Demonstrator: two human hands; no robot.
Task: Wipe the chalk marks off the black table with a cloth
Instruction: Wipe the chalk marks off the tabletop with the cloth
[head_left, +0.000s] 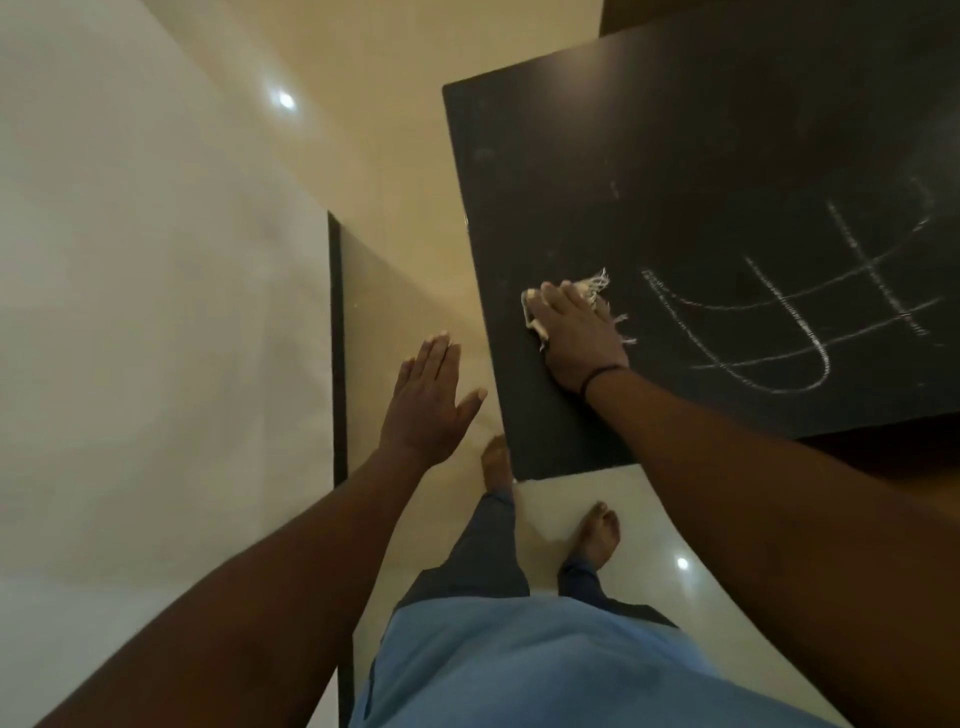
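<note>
The black table (675, 171) fills the upper right of the view, its left edge running down to a near-left corner just above the person's feet, and its near edge climbing away to the right. One pale, frayed cloth (582, 296) lies on the tabletop close to that left edge, pinned under the right hand (574, 338), whose fingers lie flat and spread over it, pressing it to the surface with loose threads sticking out beyond the fingertips and at the side. A thin dark band circles the right wrist. To the right of the cloth, apart from it by a strip of bare black surface, are the chalk marks (810, 322): about three long curved lines crossed by three steeper strokes, with another faint curve further off toward the right edge of the view. The stretch of tabletop beyond the hand, toward the far-left corner, shows only faint smudges. The left hand (426, 400) hangs in the air off the table, beside its left edge, fingers straight and together, thumb out, holding nothing; the two hands are apart. Below it runs a band of glossy cream floor (405, 156) between the table and a pale surface with a dark edge (336, 338) on the left. Two bare feet stand on the floor by the table's near-left corner.
</note>
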